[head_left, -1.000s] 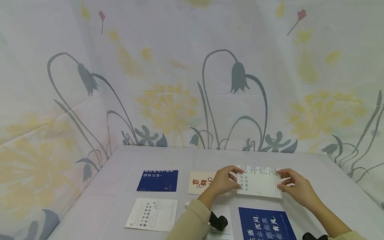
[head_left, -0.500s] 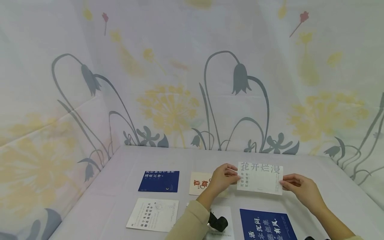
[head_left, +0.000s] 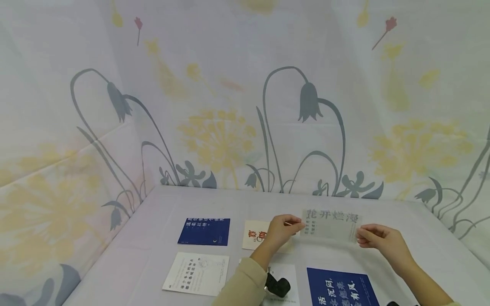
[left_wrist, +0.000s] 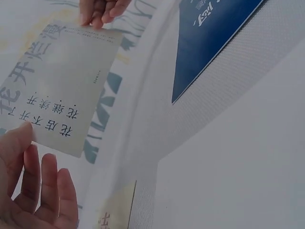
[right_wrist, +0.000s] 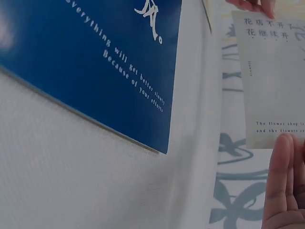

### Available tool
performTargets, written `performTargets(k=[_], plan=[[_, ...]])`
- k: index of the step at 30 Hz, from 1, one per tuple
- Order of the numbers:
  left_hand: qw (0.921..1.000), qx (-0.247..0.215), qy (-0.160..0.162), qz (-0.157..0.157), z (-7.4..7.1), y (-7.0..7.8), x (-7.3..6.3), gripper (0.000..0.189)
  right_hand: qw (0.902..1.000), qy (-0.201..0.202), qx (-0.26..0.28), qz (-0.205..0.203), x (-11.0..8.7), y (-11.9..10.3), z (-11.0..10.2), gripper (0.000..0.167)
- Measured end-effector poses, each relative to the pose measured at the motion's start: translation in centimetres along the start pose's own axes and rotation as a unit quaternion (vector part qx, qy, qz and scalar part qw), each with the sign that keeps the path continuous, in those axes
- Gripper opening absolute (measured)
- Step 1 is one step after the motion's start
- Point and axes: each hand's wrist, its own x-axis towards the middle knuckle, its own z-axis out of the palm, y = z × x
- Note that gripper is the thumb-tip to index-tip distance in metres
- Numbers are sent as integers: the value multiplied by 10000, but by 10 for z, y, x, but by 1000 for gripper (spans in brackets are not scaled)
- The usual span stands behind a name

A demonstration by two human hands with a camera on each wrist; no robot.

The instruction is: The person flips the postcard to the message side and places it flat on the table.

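Observation:
A pale postcard [head_left: 331, 229] with grey and dark Chinese characters is held up above the back right of the table. My left hand [head_left: 281, 233] pinches its left edge, thumb on the printed face in the left wrist view, where the other fingers [left_wrist: 47, 186] are loosely bent. At the opposite edge my right hand [head_left: 386, 244] pinches the card; small English lines show near its fingertips [right_wrist: 284, 143] in the right wrist view. Below the held card lies a dark blue card [head_left: 342, 287] with white characters. A cream card [head_left: 252, 236] with red characters is partly hidden behind my left hand.
On the white-covered table [head_left: 130, 259] lie another blue card [head_left: 204, 231] at the back left and a white card [head_left: 197, 274] in front of it. My left sleeve [head_left: 243, 282] and a black wrist device [head_left: 278, 287] partly cover another white card [head_left: 288, 276]. Floral cloth [head_left: 229, 93] hangs behind.
The postcard rose a little off the table between both hands, then tipped, its face now looking greyer. My right hand shifted slightly right and down. The other cards stayed in place.

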Motion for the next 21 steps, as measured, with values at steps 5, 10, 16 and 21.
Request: performTargets(k=[5, 10, 16, 21], plan=[[9998, -169, -65, -24, -1, 2, 0, 16, 9968, -292, 743, 104, 0, -1, -6, 28], [9966, -749, -176, -282, 0, 5, 0, 15, 9906, -428, 1284, 179, 1, -1, -8, 21], [9921, -1126, -221, -502, 1, 4, 2, 15, 9781, -758, 1928, -195, -1, 2, -8, 23], [9871, -1451, -298, -609, 1, 4, 4, 16, 9726, -893, 2123, -303, -2, 2, -8, 24]])
